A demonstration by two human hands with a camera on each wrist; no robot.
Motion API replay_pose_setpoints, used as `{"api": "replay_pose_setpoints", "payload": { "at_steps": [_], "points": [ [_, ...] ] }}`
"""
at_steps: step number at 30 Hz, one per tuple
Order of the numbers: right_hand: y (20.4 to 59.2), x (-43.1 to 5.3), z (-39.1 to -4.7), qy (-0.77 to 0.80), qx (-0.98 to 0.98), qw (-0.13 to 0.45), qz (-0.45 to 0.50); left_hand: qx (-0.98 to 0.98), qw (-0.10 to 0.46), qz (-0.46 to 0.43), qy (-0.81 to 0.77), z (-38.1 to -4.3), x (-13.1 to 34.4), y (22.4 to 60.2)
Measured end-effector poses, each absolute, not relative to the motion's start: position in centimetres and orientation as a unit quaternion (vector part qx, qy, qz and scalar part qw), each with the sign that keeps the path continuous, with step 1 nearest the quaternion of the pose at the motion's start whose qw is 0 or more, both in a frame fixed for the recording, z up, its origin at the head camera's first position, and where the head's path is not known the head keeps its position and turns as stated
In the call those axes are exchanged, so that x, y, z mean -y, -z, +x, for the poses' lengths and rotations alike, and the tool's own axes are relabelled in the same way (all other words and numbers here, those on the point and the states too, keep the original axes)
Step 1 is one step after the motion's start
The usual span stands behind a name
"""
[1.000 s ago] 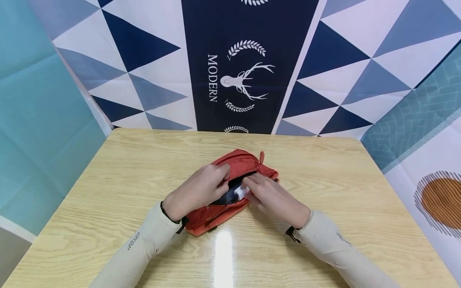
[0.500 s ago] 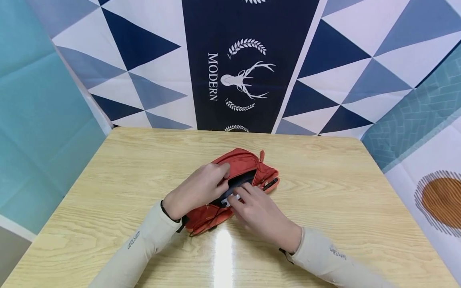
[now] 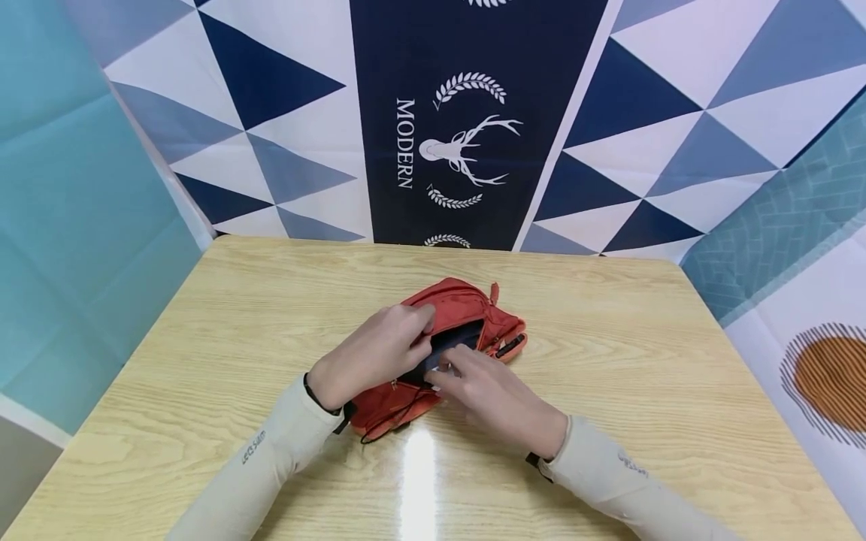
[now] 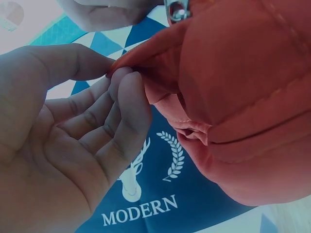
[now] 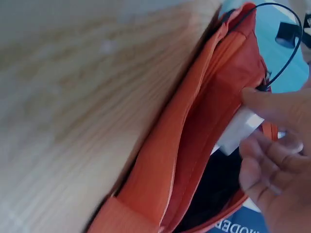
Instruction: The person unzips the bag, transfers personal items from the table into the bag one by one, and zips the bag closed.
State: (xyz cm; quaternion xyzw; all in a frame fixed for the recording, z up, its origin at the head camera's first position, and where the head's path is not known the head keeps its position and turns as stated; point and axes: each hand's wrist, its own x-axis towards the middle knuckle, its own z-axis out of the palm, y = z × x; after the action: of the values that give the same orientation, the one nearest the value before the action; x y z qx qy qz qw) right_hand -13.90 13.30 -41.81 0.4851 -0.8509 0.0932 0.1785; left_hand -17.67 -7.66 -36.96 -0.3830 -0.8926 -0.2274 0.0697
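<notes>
A red fabric bag [image 3: 460, 300] lies on the table with its zipped mouth open and a dark inside showing. My left hand [image 3: 375, 352] pinches the far edge of the mouth between thumb and fingers; the left wrist view shows this pinch beside a metal zip pull [image 4: 178, 12]. At the near side of the opening, my right hand [image 3: 504, 394] holds a small white block [image 5: 239, 130] between thumb and curled fingers, partly inside the bag. A thin black cable [image 5: 292, 51] loops out near the right thumb and hangs over the bag's near side.
The bag rests on a wood-grain table [image 3: 284, 300]. Behind the table hangs a patterned cloth [image 3: 291, 105] with triangles and a deer print. A red zip tab [image 3: 495, 293] sticks up at the bag's far right.
My right hand has moved left and nearer along the opening, bringing the white block with it. The black cable now hangs over the near side. The left hand keeps its pinch.
</notes>
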Motion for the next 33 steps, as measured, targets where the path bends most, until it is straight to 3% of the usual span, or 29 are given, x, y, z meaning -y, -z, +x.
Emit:
{"api": "replay_pose_setpoints", "payload": {
  "at_steps": [10,22,28,33],
  "points": [
    [41.7,-14.3,-14.8,-0.047,0.862,0.258,0.434,0.898,0.063,-0.376,0.220,-17.8,7.7,36.6],
    [42.4,-14.2,-14.8,0.050,0.910,0.224,0.345,0.895,0.073,-0.378,0.226,-17.9,7.6,37.0],
    [41.5,-13.9,-13.9,0.041,0.898,0.221,0.377,0.894,0.072,-0.382,0.223,-18.0,7.6,36.9],
    [41.1,-13.1,-12.8,-0.107,0.896,0.132,0.409,0.897,0.070,-0.375,0.224,-17.9,7.6,37.0]
  ]
}}
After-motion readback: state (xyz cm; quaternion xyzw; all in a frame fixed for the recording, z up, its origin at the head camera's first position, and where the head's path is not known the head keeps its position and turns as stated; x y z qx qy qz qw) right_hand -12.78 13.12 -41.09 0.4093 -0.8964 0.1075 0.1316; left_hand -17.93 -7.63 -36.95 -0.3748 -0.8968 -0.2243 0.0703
